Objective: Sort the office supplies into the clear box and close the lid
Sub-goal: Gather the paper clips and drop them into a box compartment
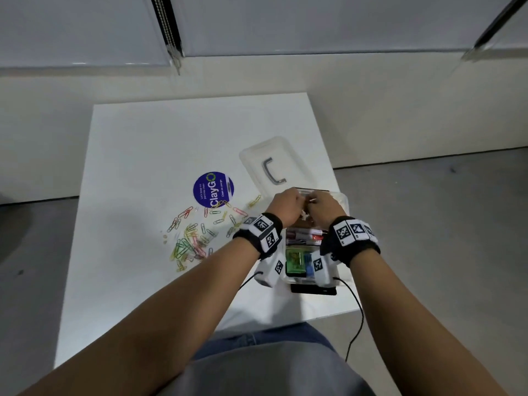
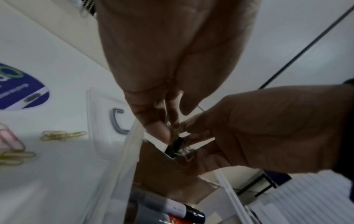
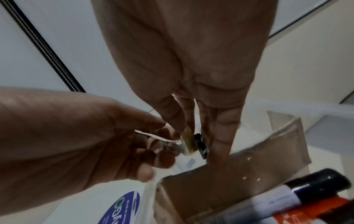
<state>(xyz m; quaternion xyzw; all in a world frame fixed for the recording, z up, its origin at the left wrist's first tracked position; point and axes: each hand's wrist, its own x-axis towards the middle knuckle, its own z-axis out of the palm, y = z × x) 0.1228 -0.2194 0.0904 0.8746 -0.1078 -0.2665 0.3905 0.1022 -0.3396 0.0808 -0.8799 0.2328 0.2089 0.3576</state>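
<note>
Both hands meet above the far end of the clear box (image 1: 344, 200). My left hand (image 1: 285, 207) (image 2: 162, 75) and right hand (image 1: 323, 207) (image 3: 191, 60) each pinch a small black clip (image 2: 174, 146) (image 3: 200, 144) between fingertips; a yellowish clear piece (image 3: 188, 144) is pressed against it. Right below lies a brown cardboard compartment (image 2: 162, 174) (image 3: 229, 174) of the box. Markers (image 1: 305, 234) (image 3: 306, 195) and a green packet (image 1: 294, 260) lie in the box. The clear lid (image 1: 257, 155) (image 2: 99, 121) with a grey handle lies flat on the table beyond it.
Several coloured paper clips (image 1: 194, 238) (image 2: 63, 135) are scattered on the white table (image 1: 143, 138) left of the box. A round blue sticker (image 1: 213, 189) sits behind them. A flat black object (image 1: 313, 290) pokes out under the box's near end. Wrist cables hang off the front edge.
</note>
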